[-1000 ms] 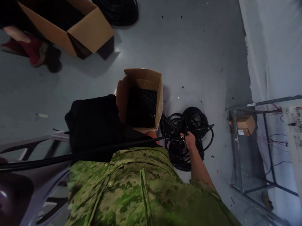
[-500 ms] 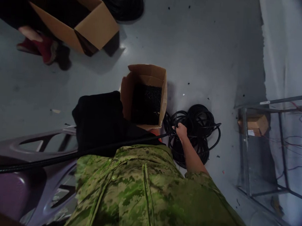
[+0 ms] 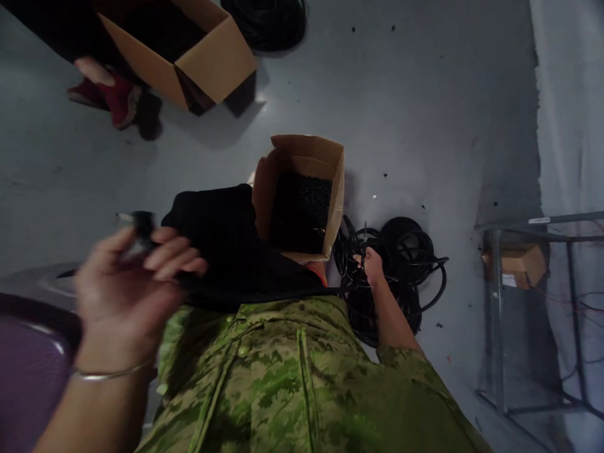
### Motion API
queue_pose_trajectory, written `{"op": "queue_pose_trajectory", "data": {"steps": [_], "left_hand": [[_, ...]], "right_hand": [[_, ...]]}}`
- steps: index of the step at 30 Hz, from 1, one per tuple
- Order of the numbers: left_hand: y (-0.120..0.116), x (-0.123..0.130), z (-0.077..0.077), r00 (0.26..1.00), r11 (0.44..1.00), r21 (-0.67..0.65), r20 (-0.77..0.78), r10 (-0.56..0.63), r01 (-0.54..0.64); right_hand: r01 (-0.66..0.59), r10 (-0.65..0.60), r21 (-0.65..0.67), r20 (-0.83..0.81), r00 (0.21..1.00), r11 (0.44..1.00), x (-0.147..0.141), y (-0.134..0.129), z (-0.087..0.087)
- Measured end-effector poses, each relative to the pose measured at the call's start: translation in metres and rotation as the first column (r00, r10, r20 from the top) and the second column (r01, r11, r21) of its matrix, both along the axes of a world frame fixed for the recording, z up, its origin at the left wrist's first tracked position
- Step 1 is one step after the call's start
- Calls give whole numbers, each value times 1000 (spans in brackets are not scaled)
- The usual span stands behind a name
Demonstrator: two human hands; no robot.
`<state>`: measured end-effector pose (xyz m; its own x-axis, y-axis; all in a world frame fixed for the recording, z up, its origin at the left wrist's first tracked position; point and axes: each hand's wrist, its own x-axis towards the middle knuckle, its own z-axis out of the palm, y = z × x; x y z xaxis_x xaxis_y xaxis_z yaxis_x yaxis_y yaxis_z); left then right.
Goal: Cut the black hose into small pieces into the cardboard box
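My left hand is raised at the left, blurred by motion, thumb and forefinger around a small black piece. A black hose runs from beside this hand across my lap toward the right; whether the fingers also grip it is unclear. My right hand is closed over the coils of black hose on the floor. A thin, dark, pointed thing sticks up from its fingers; its kind cannot be made out. An open cardboard box with many small black pieces stands between my legs.
A larger cardboard box and another hose coil are at the upper left, beside a person's red shoe. A purple chair is at lower left. A metal frame with a small box stands right.
My left hand has come into view at the left with the small black piece. The hose across my lap has dropped lower and hangs slacker. A pointed thing now shows at my right hand.
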<state>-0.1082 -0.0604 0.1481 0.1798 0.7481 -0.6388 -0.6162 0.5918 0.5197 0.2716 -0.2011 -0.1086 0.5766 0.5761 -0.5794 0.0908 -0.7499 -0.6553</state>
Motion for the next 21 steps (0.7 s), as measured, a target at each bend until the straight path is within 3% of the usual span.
{"op": "queue_pose_trajectory", "data": {"steps": [2, 3, 4, 5, 6, 7, 8, 9, 10, 11, 12, 15, 16, 18, 20, 21], "left_hand": [[-11, 42, -6, 972, 972, 24, 6, -235, 234], [-18, 58, -13, 920, 917, 79, -31, -390, 391], [-24, 70, -22, 829, 815, 152, -93, -551, 558], [-30, 79, -32, 693, 657, 224, -174, -700, 720], [-35, 86, -41, 521, 456, 268, -274, -809, 849], [-38, 92, -50, 392, 296, 286, -388, -834, 911], [-40, 96, -57, 312, 179, 300, -491, -813, 937], [-41, 99, -62, 276, 109, 306, -577, -768, 946], [-40, 102, -64, 275, 86, 312, -636, -721, 946], [-38, 104, -65, 304, 108, 321, -661, -686, 941], [-35, 106, -63, 351, 169, 327, -648, -675, 930], [-21, 110, -55, 547, 468, 288, -347, -762, 835], [-16, 111, -54, 600, 555, 248, -175, -781, 794], [-3, 112, -52, 658, 671, 168, 132, -741, 722], [10, 112, -52, 727, 770, 91, 275, -629, 631], [15, 112, -51, 763, 809, 60, 296, -574, 585]], "right_hand": [[102, -93, 153, -64, 994, 983, 10, -6, 23], [120, -101, 216, -96, 990, 969, 14, -8, 37], [125, -94, 263, -127, 987, 957, 17, -9, 52], [117, -75, 289, -150, 986, 950, 19, -10, 68], [97, -51, 305, -157, 986, 947, 20, -10, 85], [59, -12, 321, -146, 989, 945, 21, -11, 102], [12, 33, 336, -127, 991, 942, 22, -12, 119], [-36, 76, 353, -100, 992, 935, 21, -13, 136], [-95, 132, 367, -77, 988, 925, 20, -15, 152], [-147, 184, 385, -61, 981, 911, 18, -16, 166], [-197, 241, 405, -59, 969, 893, 15, -18, 179], [-420, 491, 442, -56, 869, 793, -4, -19, 201], [-514, 589, 442, -42, 807, 736, -14, -17, 204], [-672, 752, 441, -11, 659, 595, -35, -13, 202], [-772, 865, 439, -25, 501, 459, -54, -9, 193], [-788, 884, 435, -40, 466, 435, -61, -9, 186]]}}
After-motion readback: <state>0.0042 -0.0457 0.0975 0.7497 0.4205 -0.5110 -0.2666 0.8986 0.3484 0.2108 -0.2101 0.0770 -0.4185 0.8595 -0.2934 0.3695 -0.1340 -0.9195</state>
